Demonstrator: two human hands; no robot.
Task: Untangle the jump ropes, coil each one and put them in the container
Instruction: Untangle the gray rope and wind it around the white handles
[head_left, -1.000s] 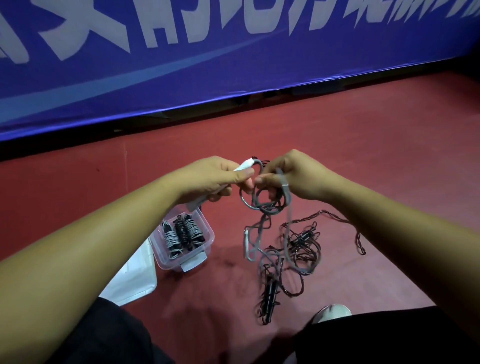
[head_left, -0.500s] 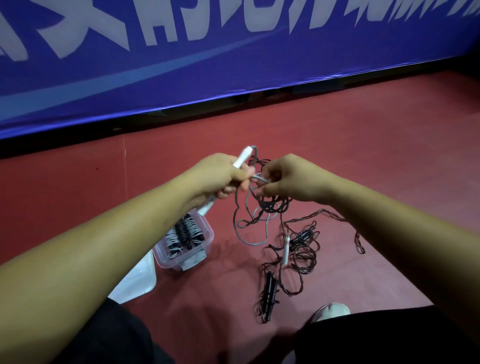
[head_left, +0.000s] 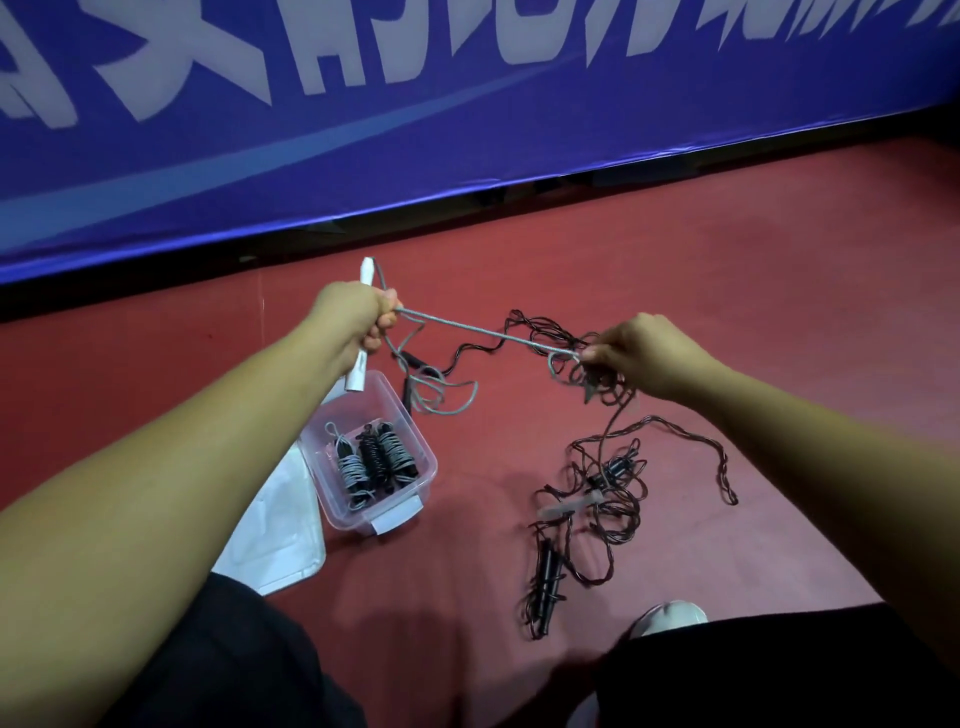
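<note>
- Rope, grey (head_left: 483, 334), runs taut from left hand (head_left: 349, 317), fist closed on white handle (head_left: 360, 332) above the container (head_left: 410, 452), to right hand (head_left: 636, 353).
- Right fingers pinch it at the dark tangle (head_left: 597, 379), right of the container.

Red floor (head_left: 675, 270) fills the field, bounded at far edge by a blue banner (head_left: 467, 130) carrying white lettering, dark gap beneath it; a white shoe toe (head_left: 670, 616) shows at the bottom edge, between black-clothed legs (head_left: 234, 660).
</note>
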